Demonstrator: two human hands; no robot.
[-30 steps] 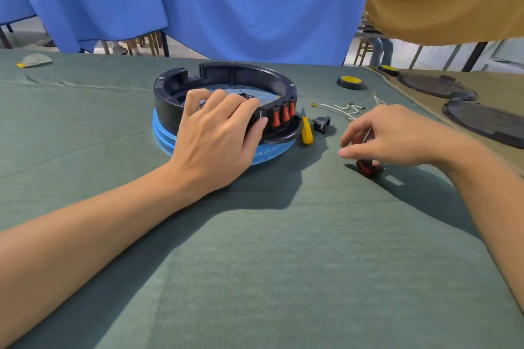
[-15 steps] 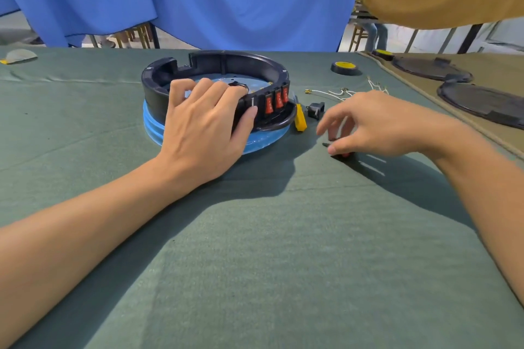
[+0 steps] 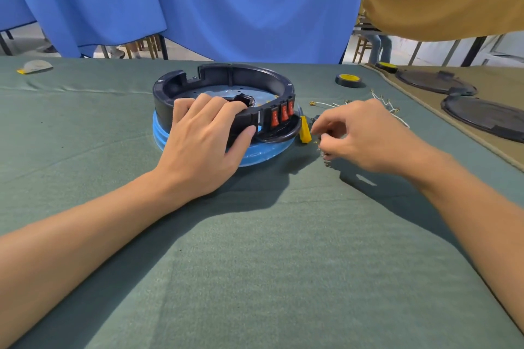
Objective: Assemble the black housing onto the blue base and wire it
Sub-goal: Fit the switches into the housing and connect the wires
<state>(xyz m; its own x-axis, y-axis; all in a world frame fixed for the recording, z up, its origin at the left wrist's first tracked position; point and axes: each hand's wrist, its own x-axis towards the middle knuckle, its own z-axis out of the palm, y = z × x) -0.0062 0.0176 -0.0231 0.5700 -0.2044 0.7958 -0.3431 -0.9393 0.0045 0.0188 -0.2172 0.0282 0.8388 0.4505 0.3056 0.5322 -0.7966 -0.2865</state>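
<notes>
The black ring housing sits on the round blue base in the middle of the green table. Three red switches line its right front wall. My left hand grips the housing's near rim, fingers curled over the top and thumb on the outer wall. To the right, my right hand hovers just above the cloth and pinches a small part with metal pins, mostly hidden by the fingers. White wires with brass terminals lie behind that hand.
A yellow-handled screwdriver lies against the base's right side. A black tape roll with a yellow core sits at the back right. Two black discs rest on the tan mat to the right. A blue curtain hangs behind the table.
My right hand has moved left toward the housing and curled its fingers round the small part. My left hand keeps its grip on the rim.
</notes>
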